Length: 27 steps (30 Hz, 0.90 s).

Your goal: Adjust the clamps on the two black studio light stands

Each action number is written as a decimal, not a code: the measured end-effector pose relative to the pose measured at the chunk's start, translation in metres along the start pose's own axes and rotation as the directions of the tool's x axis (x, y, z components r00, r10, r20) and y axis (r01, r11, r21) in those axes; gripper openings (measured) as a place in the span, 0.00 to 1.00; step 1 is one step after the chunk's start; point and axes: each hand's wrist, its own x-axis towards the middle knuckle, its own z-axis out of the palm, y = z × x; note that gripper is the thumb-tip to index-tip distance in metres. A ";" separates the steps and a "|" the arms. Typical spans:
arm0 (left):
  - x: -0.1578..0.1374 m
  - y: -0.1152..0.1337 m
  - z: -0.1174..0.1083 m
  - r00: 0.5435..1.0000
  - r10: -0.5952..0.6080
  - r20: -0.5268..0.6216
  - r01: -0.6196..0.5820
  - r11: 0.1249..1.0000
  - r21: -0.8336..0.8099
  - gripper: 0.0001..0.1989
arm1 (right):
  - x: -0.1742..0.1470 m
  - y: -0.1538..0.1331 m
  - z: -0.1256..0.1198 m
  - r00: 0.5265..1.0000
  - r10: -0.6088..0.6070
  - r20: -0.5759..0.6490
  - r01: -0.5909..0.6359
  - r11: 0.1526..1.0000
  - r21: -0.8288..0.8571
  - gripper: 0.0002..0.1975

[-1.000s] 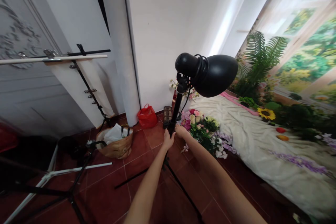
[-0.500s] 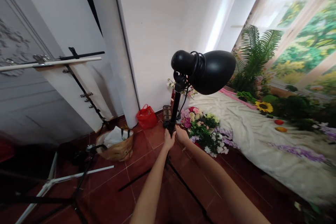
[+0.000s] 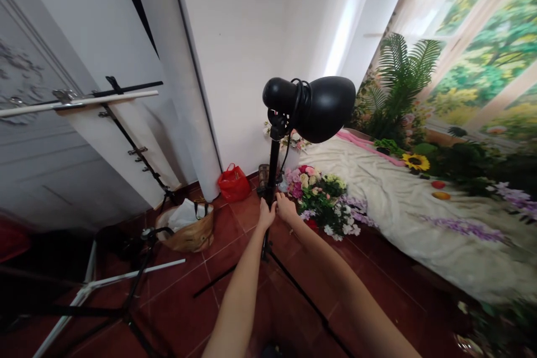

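Note:
A black lamp (image 3: 329, 109) with a domed shade and its cord coiled round the neck sits on top of a black light stand (image 3: 274, 159). The shade points to the right. My left hand (image 3: 267, 215) is wrapped round the upright pole from the left. On the pole's other side, my right hand (image 3: 287, 208) has its fingers curled in against the stand at the same height; its fingertips and any knob under them are too small to make out. Below my hands the stand's thin legs spread over the red tiles.
Artificial flowers (image 3: 319, 196) lie close right of the stand, beside a platform draped in cream cloth (image 3: 390, 196). A red bag (image 3: 234, 183) and a woven basket (image 3: 195, 232) stand to the left. Another stand's legs (image 3: 134, 277) spread at the lower left.
The lamp's shade has swung round a little and sits further left and slightly higher in view. My right hand's fingers have shifted at the pole, while my left hand keeps its hold.

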 end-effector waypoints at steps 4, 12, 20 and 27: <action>0.000 0.002 0.001 1.000 0.001 0.006 -0.001 1.000 0.027 0.30 | -0.006 -0.006 0.005 0.997 0.060 -0.040 -0.057 0.996 0.066 0.18; 0.001 0.001 0.001 1.000 -0.013 0.007 0.013 0.999 0.032 0.32 | -0.005 -0.005 0.007 0.995 0.064 -0.072 -0.059 0.996 0.070 0.20; 0.001 0.000 0.001 0.999 -0.037 -0.012 0.037 0.999 0.034 0.35 | -0.012 0.009 -0.016 0.997 -0.069 -0.015 0.070 0.997 0.036 0.20; -0.001 0.003 0.004 0.997 -0.073 -0.032 0.074 0.997 0.035 0.37 | -0.067 0.024 0.009 0.989 -0.027 0.144 0.016 0.997 0.075 0.27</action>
